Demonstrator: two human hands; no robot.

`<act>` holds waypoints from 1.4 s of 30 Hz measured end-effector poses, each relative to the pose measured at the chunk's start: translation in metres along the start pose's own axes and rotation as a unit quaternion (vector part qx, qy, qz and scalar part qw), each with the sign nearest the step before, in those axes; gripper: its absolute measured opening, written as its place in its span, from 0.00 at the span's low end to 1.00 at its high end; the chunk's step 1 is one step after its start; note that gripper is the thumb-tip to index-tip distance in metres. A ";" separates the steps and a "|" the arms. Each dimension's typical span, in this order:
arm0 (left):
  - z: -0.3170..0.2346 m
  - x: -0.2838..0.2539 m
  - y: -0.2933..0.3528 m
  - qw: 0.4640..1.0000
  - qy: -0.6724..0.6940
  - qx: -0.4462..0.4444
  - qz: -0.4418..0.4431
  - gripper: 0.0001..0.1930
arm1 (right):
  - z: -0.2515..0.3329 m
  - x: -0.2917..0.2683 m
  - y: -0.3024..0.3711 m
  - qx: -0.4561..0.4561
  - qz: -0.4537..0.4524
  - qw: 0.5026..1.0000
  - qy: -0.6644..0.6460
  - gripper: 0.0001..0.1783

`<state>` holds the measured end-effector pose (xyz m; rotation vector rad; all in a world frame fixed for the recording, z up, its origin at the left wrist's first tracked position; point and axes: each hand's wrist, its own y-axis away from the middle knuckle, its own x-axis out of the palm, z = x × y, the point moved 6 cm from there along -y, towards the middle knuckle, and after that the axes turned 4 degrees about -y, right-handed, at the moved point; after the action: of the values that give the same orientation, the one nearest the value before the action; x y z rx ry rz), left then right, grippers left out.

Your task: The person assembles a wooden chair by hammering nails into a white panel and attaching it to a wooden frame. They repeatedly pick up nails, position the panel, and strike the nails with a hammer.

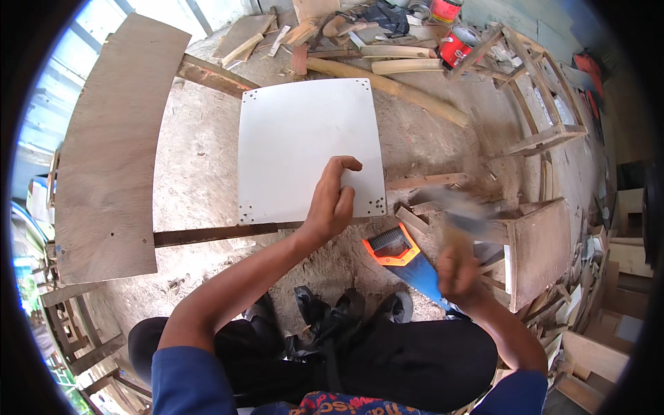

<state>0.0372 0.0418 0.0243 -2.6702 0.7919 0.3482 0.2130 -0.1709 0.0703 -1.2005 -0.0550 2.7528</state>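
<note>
left hand (336, 199) is curling over lower right of white panel (297, 142); can't tell if it's pinching anything. right hand (458, 275) is gripping a blurred tool (457, 234) near the handsaw (419, 275). panel is lying on wooden rails (207, 236).

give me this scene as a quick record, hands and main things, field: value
left hand: fingers curled, over the lower right of the white panel; grip unclear
right hand: closed on a motion-blurred tool, type unclear
panel marks: dark dots clustered at all four corners
saw: handsaw, blue blade, orange and black handle, near the right hand
left side: brown wooden board
far right: open wooden frame
</note>
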 end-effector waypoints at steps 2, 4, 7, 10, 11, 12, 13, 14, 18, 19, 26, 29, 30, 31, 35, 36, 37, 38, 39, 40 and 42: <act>0.002 -0.001 0.001 1.000 -0.016 0.007 -0.008 0.22 | -0.013 0.027 -0.001 0.211 0.125 0.969 -0.036 0.17; 0.003 -0.001 0.003 1.000 -0.027 0.012 -0.008 0.21 | 0.005 0.003 -0.015 0.217 0.067 0.970 -0.086 0.17; 0.004 -0.003 -0.001 1.000 -0.011 0.006 -0.008 0.21 | 0.022 -0.007 -0.012 0.062 -0.043 0.988 -0.135 0.15; 0.001 -0.001 -0.002 1.000 -0.003 0.008 -0.010 0.21 | -0.009 0.033 -0.003 0.196 0.113 0.972 -0.060 0.14; 0.002 -0.001 0.000 1.000 -0.013 0.013 -0.018 0.21 | -0.010 0.022 -0.011 0.208 0.136 0.968 -0.043 0.16; 0.004 -0.002 0.001 0.999 -0.022 0.018 -0.026 0.22 | 0.003 0.013 -0.015 0.190 0.104 0.973 -0.075 0.17; 0.004 -0.002 0.001 1.000 -0.012 0.015 -0.023 0.21 | 0.016 0.005 -0.016 0.176 0.071 0.976 -0.108 0.18; 0.004 -0.004 0.002 1.000 -0.003 0.013 -0.019 0.21 | 0.024 0.000 -0.015 0.161 0.038 0.976 -0.140 0.19; 0.004 0.001 -0.001 1.000 0.001 0.010 -0.011 0.21 | -0.012 0.028 0.000 0.194 0.129 0.972 -0.028 0.15; 0.005 -0.001 0.000 0.999 -0.007 0.025 -0.018 0.21 | -0.008 0.022 -0.009 0.206 0.136 0.969 -0.026 0.15; 0.005 -0.004 0.000 1.000 0.006 0.005 -0.018 0.21 | -0.005 0.029 -0.012 0.195 0.114 0.972 -0.066 0.17; 0.004 -0.002 0.000 0.999 -0.013 0.038 -0.023 0.21 | -0.001 0.036 -0.005 0.193 0.109 0.973 -0.069 0.17; 0.005 -0.002 0.001 0.999 -0.016 0.031 -0.026 0.21 | -0.004 0.039 -0.004 0.213 0.123 0.967 -0.064 0.17; 0.006 -0.004 -0.002 0.999 -0.021 0.032 -0.026 0.22 | -0.004 0.037 -0.011 0.222 0.115 0.965 -0.079 0.17; 0.002 0.008 -0.001 0.997 -0.061 0.024 0.034 0.20 | 0.000 0.032 0.010 0.226 0.028 0.953 -0.200 0.19; -0.001 0.010 -0.002 0.993 -0.091 0.046 0.058 0.19 | -0.005 0.035 0.017 0.228 0.006 0.954 -0.194 0.20; -0.002 0.013 -0.002 0.987 -0.122 0.067 0.085 0.18 | -0.011 0.041 0.024 0.232 -0.015 0.954 -0.189 0.20; -0.003 0.015 0.002 0.985 -0.116 0.077 0.098 0.18 | -0.016 0.047 0.033 0.237 -0.032 0.954 -0.183 0.20; -0.004 0.016 0.006 0.984 -0.110 0.087 0.110 0.18 | -0.025 0.057 0.048 0.262 -0.032 0.945 -0.193 0.20; -0.007 0.014 0.008 0.982 -0.108 0.097 0.118 0.18 | -0.031 0.066 0.068 0.312 -0.011 0.933 -0.181 0.20; -0.009 0.008 0.013 0.973 -0.132 0.125 0.140 0.19 | -0.038 0.079 0.102 0.394 0.025 0.906 -0.152 0.20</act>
<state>0.0375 0.0244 0.0274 -2.2231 1.0497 0.6160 0.1761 -0.2615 -0.0220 -0.5480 0.9634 2.5180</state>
